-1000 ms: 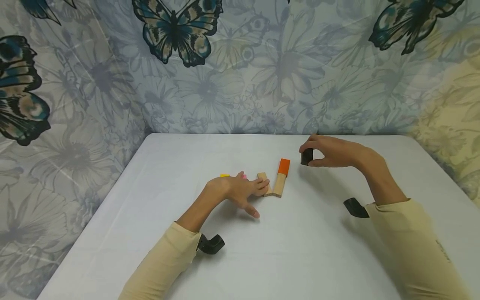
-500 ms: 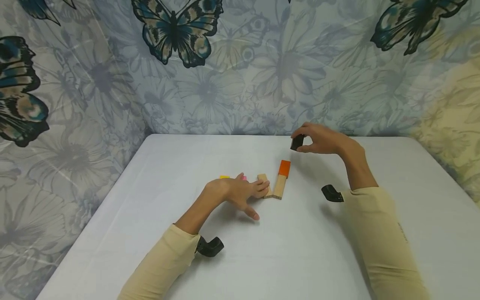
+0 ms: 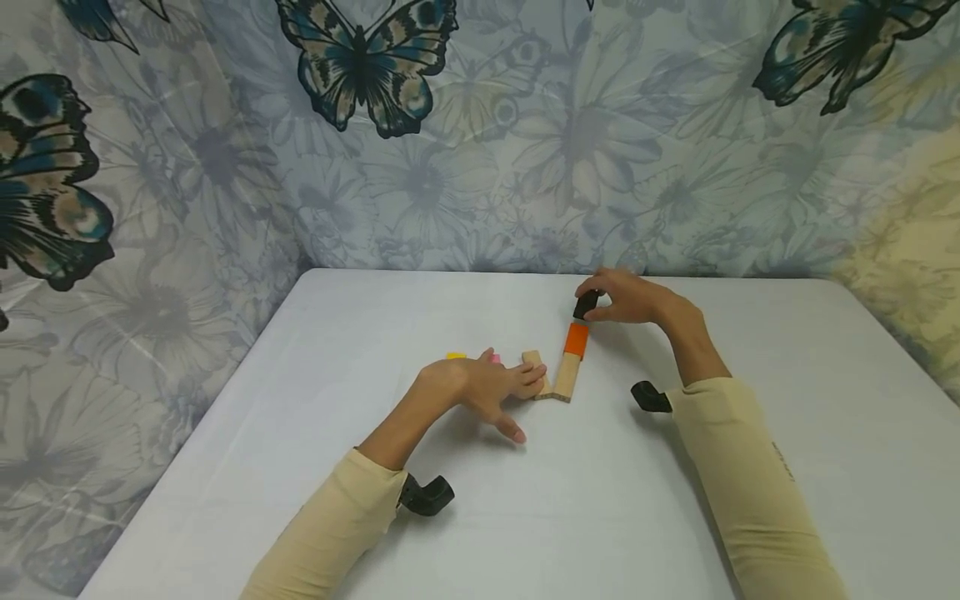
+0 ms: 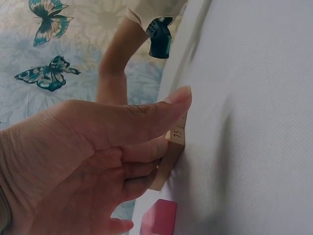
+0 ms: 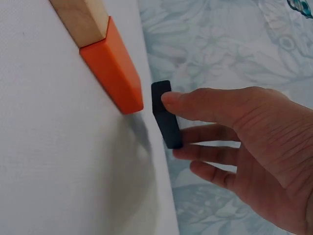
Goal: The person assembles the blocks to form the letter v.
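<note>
Between thumb and fingers my right hand (image 3: 628, 297) pinches a black block (image 5: 166, 117), held just beyond the far end of an orange block (image 3: 576, 341). That orange block lies end to end with a plain wooden block (image 3: 567, 377). My left hand (image 3: 486, 387) is spread low over the table, its fingertips resting on a second wooden block (image 4: 168, 159), which slants to meet the first at its near end. Partly hidden behind the left hand are a pink block (image 4: 160, 218) and a yellow block (image 3: 456, 356).
The blocks lie on a white-covered table (image 3: 360, 333). A butterfly-and-flower cloth (image 3: 480, 167) hangs right behind its far edge and along the left side. A black wrist camera (image 3: 427, 496) juts from the left sleeve, another black camera (image 3: 651, 397) from the right.
My right hand has carried the black block leftward, from right of the orange block to its far end, and lowered it in the last half second. My left hand stays put.
</note>
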The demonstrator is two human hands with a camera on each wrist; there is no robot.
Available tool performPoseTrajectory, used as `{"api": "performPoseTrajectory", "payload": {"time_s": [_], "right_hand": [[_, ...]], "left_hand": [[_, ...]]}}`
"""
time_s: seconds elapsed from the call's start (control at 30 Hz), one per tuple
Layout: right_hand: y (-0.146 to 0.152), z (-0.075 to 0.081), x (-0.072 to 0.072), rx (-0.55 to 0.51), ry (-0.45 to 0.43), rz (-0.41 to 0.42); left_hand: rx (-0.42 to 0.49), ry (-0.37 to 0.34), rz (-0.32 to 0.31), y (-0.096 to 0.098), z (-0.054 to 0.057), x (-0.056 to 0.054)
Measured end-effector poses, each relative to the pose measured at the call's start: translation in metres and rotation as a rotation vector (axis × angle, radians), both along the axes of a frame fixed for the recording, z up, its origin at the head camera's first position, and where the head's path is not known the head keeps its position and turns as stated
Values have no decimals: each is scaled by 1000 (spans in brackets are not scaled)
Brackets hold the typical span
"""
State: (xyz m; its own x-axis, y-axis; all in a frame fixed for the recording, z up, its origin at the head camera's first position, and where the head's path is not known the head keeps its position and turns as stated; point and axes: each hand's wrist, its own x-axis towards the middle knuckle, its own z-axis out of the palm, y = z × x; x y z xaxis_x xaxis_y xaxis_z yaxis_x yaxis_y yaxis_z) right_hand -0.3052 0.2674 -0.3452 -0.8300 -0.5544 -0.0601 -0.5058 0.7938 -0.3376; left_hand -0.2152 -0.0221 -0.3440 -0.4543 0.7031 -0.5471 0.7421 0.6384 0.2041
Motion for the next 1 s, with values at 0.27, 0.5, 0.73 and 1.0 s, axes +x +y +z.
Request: {"api": "performPoseTrajectory", "payload": {"time_s": [0.27,0.5,0.73,1.0], "right_hand": [[-2,-9,-4,14,-52,-19],[-4,-9,-2,44,-20,-8],[-7,-13,-2,38,-16,8],[-9,-12,1,39,-38,15]], "left_hand": [[-5,12,-6,0,0,-1],[-2,11,-8,1,0,-2],[10,11,-13,1,1,-2],[-5,-10,0,2,0,-1]]}}
